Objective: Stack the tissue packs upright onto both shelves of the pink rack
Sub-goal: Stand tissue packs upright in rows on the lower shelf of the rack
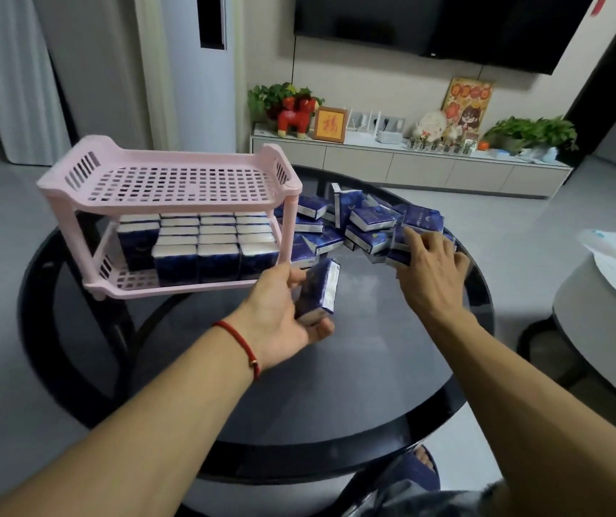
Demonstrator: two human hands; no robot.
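The pink two-shelf rack (pixel 172 203) stands at the left of the round black glass table (pixel 355 386). Its lower shelf holds several upright blue tissue packs (pixel 202 251); its top shelf is bare. My left hand (pixel 280 315) grips one blue tissue pack (pixel 319 289) just right of the rack's front leg. My right hand (pixel 433 266) reaches into the loose pile of tissue packs (pixel 358 225) at the table's far right, its fingers curled round a pack (pixel 407 244) at the pile's near edge.
A second, pale round table (pixel 605 330) with a plate stands at the right. Behind, a low white cabinet (pixel 411 162) carries plants, a red toy horse and frames under a wall-mounted screen. My slippered foot (pixel 422 468) shows under the table.
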